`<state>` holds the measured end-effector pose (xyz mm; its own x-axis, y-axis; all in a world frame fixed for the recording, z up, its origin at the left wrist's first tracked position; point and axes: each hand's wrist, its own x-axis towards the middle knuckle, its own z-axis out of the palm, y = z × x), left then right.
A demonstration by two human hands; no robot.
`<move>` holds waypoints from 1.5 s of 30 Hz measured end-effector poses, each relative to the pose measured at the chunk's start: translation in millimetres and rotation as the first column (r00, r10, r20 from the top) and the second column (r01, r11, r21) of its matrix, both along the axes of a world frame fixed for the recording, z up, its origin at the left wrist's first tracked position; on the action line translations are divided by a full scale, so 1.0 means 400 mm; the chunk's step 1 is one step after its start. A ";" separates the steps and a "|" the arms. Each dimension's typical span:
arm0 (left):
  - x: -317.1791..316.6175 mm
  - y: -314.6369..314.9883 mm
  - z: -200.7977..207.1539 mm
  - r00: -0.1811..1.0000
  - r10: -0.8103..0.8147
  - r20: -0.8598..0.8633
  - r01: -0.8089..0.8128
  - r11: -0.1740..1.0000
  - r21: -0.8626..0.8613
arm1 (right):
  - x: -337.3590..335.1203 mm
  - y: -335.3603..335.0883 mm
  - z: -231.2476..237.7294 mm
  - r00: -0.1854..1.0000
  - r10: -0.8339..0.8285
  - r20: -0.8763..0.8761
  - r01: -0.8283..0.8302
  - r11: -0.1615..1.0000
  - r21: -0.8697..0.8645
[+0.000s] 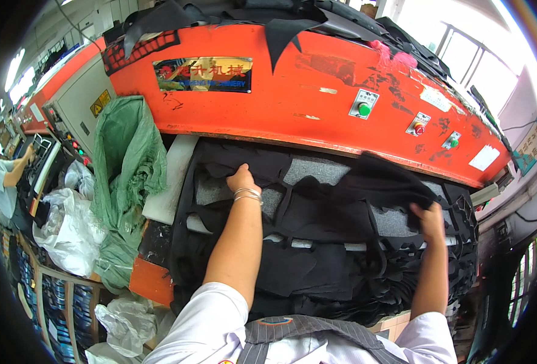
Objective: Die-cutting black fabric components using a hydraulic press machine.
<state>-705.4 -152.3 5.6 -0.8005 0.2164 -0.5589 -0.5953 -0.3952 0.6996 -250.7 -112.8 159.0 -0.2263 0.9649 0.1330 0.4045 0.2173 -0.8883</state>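
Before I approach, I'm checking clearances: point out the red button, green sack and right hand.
Red button (419,129): head view, its cap.
Green sack (131,182): head view, its middle folds.
Right hand (430,219): head view, its back.

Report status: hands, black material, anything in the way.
Left hand on black material. Right hand gripping black piece at its edge. Orange machine close ahead of both.

Left hand (242,180) farther forward, right hand (431,221) nearer, well apart
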 end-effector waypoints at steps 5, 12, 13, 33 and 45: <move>0.083 -0.007 0.144 0.977 -0.112 0.180 0.139 0.979 -0.147 | 0.267 -0.156 0.218 0.857 -0.244 0.453 0.086 0.936 0.341; -0.020 0.021 0.126 0.934 -0.150 0.324 0.106 0.983 0.151 | 0.177 -0.291 0.356 0.694 -0.233 0.681 -0.163 0.871 0.464; -0.027 0.028 0.117 0.952 -0.177 0.250 0.160 0.983 0.087 | 0.148 -0.295 0.367 0.694 -0.235 0.681 -0.163 0.869 0.466; -0.027 -0.123 -0.058 0.623 -0.657 -0.424 0.770 0.419 0.481 | -0.956 -0.109 0.213 -0.244 0.067 0.967 -0.964 0.091 -0.250; -0.030 -0.234 0.037 0.525 -0.670 -0.525 0.844 0.331 0.422 | -0.994 -0.001 0.121 -0.264 0.693 0.671 -0.646 0.390 -0.657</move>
